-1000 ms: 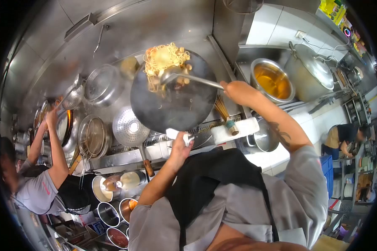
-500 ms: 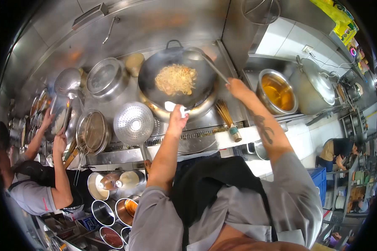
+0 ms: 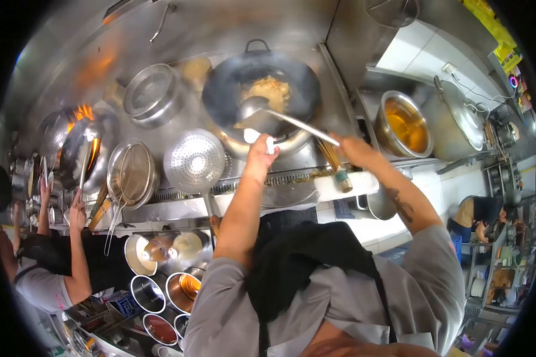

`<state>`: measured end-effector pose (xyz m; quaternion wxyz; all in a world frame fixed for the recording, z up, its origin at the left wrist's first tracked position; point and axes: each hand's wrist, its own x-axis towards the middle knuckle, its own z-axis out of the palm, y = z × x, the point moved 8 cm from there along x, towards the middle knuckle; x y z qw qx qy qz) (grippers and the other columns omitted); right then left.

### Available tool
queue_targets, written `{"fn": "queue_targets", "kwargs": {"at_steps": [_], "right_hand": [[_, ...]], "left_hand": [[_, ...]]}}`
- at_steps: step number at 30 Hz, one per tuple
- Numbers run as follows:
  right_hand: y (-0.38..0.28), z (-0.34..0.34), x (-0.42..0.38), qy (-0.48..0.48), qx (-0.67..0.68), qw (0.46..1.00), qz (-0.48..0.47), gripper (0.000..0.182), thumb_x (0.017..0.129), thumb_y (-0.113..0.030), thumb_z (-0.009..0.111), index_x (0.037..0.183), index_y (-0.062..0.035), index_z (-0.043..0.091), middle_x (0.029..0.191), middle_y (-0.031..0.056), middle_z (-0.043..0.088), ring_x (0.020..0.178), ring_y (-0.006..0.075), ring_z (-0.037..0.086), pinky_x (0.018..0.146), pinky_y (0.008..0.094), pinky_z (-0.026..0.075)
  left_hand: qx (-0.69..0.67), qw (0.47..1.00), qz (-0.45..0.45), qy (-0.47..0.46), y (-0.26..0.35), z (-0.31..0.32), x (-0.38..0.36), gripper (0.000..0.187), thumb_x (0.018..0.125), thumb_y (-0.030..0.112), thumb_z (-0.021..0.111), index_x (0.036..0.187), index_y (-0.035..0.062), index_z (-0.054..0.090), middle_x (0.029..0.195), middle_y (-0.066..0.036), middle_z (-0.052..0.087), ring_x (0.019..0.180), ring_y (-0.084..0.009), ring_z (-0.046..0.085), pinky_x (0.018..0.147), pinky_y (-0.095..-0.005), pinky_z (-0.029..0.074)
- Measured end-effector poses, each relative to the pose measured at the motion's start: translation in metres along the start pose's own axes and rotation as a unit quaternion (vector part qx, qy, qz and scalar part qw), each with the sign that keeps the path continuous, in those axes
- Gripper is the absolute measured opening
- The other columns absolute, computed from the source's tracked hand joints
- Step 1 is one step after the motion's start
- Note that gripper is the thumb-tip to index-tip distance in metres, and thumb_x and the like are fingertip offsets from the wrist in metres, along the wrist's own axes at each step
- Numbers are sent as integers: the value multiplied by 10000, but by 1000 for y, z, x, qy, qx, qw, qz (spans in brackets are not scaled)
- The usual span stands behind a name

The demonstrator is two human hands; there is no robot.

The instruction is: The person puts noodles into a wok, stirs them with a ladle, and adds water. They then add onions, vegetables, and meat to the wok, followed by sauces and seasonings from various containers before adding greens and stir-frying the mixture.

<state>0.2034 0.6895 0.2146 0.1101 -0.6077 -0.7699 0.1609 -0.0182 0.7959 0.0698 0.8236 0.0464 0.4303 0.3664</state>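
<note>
A dark wok [image 3: 304, 77] sits over the burner in front of me, tipped a little, with noodles [image 3: 271, 89] gathered toward its far side. My left hand [image 3: 262, 153] grips the wok's near edge through a folded white cloth [image 3: 252, 136]. In my right hand [image 3: 358, 152] is the long handle of a ladle [image 3: 257, 107], its bowl inside the wok on the near side of the noodles. Below my right hand, a bamboo brush [image 3: 333, 165] lies near the stove edge.
A perforated strainer [image 3: 193, 160] and a lidded pot [image 3: 150, 95] stand left of the wok. To the right are a bowl of amber liquid [image 3: 406, 126] and a large covered pot [image 3: 455, 116]. At left, a co-worker [image 3: 50, 279] handles another wok [image 3: 80, 152] with flames. Sauce containers [image 3: 159, 329] sit below.
The ladle has swung from the wok's far right rim down to its near left part. The noodles are pushed away from me. Flames have flared at the co-worker's wok.
</note>
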Motion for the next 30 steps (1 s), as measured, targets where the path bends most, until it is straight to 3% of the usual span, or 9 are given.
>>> {"fn": "queue_targets", "kwargs": {"at_steps": [5, 10, 13, 17, 18, 21, 23, 26, 30], "right_hand": [[-39, -80, -33, 6, -67, 998, -22, 427, 909, -159, 554, 1288, 25, 488, 813, 280, 620, 767, 415, 628, 712, 475, 493], [-55, -115, -60, -134, 81, 987, 38, 414, 935, -222, 563, 1308, -52, 502, 676, 72, 564, 500, 144, 483, 502, 315, 432], [-59, -128, -84, -214, 61, 972, 74, 390, 950, -214, 533, 1308, -63, 502, 663, 55, 548, 471, 118, 463, 467, 298, 408], [-24, -104, -57, -259, 83, 958, 94, 340, 947, -261, 515, 1184, -20, 547, 714, 91, 570, 503, 166, 521, 515, 338, 450], [-29, -103, -46, -238, 27, 966, 101, 275, 941, -239, 512, 1081, -9, 569, 778, 149, 621, 608, 252, 609, 598, 389, 492], [-2, -60, -14, -81, 7, 997, 7, 252, 929, -216, 517, 1057, -8, 578, 876, 217, 647, 783, 361, 646, 727, 452, 504], [-18, -66, -23, -103, -4, 995, 13, 290, 941, -198, 506, 1146, 4, 544, 920, 251, 636, 882, 401, 614, 820, 465, 480], [-26, -85, -32, -179, -24, 983, 37, 315, 939, -217, 520, 1166, 0, 546, 881, 212, 652, 698, 308, 640, 678, 426, 516], [-14, -73, -20, -245, -34, 963, 109, 425, 942, -279, 537, 1313, -76, 497, 815, 171, 658, 577, 229, 625, 585, 400, 515]], "left_hand": [[-59, 997, 36, 16, -20, 33, -102, 62, 865, 111, 514, 926, 119, 523, 811, -48, 567, 666, -171, 541, 477, -287, 401], [-55, 996, 61, -39, -15, 40, -94, 101, 926, 184, 487, 1014, 153, 528, 901, -32, 567, 784, -161, 525, 535, -293, 415], [-46, 998, 32, 15, -30, 47, -128, 92, 929, 191, 503, 1002, 141, 529, 894, -31, 557, 797, -165, 508, 536, -293, 412], [-77, 996, 40, 37, -31, 54, -137, 133, 927, 239, 527, 1016, 140, 533, 929, -26, 579, 798, -173, 526, 528, -295, 411], [-68, 996, 48, 21, -38, 47, -129, 131, 922, 238, 532, 1011, 142, 539, 917, -21, 585, 781, -168, 529, 524, -298, 414], [-36, 996, 76, -31, -71, -1, -90, 126, 905, 235, 549, 996, 150, 559, 883, -7, 601, 729, -151, 540, 514, -306, 423], [-9, 999, 30, 9, -110, -38, -101, 119, 901, 247, 546, 985, 165, 566, 833, -3, 597, 686, -150, 545, 497, -297, 438], [-7, 999, 40, 18, -103, -14, -146, 86, 868, 208, 563, 940, 161, 559, 764, -10, 575, 659, -166, 561, 466, -276, 446], [-69, 996, 56, -26, -25, 37, -119, 224, 845, 95, 598, 1053, 95, 517, 933, -70, 563, 772, -206, 550, 547, -336, 489]]}}
